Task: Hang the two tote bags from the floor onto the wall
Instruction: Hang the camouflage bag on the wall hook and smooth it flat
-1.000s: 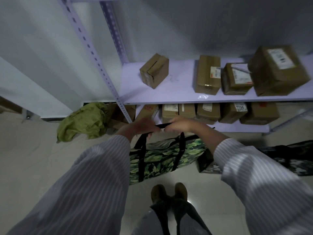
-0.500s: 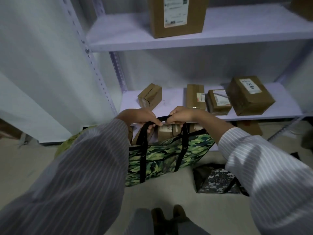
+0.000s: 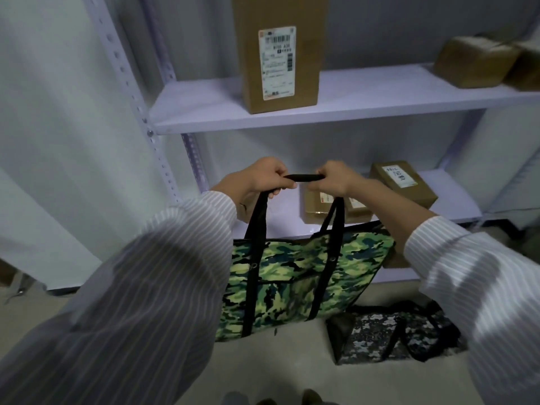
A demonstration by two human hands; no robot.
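A green camouflage tote bag [image 3: 295, 276] with black straps hangs in the air in front of the shelf rack. My left hand [image 3: 257, 178] and my right hand [image 3: 336, 179] both grip its black handle [image 3: 304, 177], a short stretch of which shows between the fists. A second tote bag [image 3: 380, 337], in grey digital camouflage with black straps, lies flat on the floor at the lower right, below the first one. No hook on the wall is in view.
A pale metal shelf rack [image 3: 336, 103] stands straight ahead. A tall labelled cardboard box [image 3: 280, 51] stands on its upper board, smaller boxes [image 3: 403, 182] on the lower one. A white wall [image 3: 58, 141] is at the left. My shoes [image 3: 309, 397] show at the bottom.
Both hands have lifted the green bag off the floor to shelf height. My view has tilted upward, bringing the upper shelf in and losing the green cloth at the left.
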